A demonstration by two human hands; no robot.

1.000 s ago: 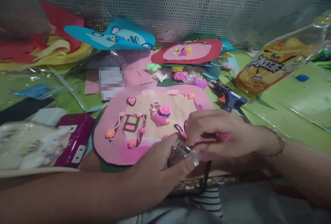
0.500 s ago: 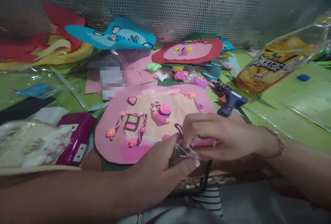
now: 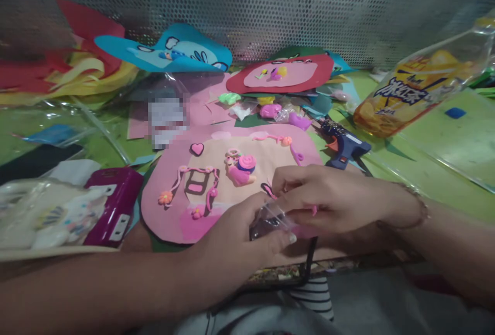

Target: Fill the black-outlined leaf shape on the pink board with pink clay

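My left hand [image 3: 247,232] is closed around a small clear plastic bag [image 3: 268,219] with something dark inside. At the bag's mouth, my right hand [image 3: 327,198] has its fingers bent and pressed together; whether they grip the bag's edge or its contents is hidden. Beneath both hands lies a pink paper board [image 3: 162,170] with a beige middle. On it sit a pink clay snail [image 3: 242,169], a heart [image 3: 197,149], a dark-framed window shape [image 3: 198,183] and small clay flowers [image 3: 165,197]. My hands cover the board's lower right part.
A blue glue gun [image 3: 346,147] lies right of the board, near a bottle of yellow drink [image 3: 417,93]. Bagged clay lumps [image 3: 270,111] lie behind the board. At left are a magenta case [image 3: 112,206] and a cream pouch [image 3: 50,216]. Painted paper cutouts [image 3: 166,51] lean at the back.
My right hand has shifted slightly at the bag's opening. The bag's dark contents show more clearly now. My left hand stays nearly in place.
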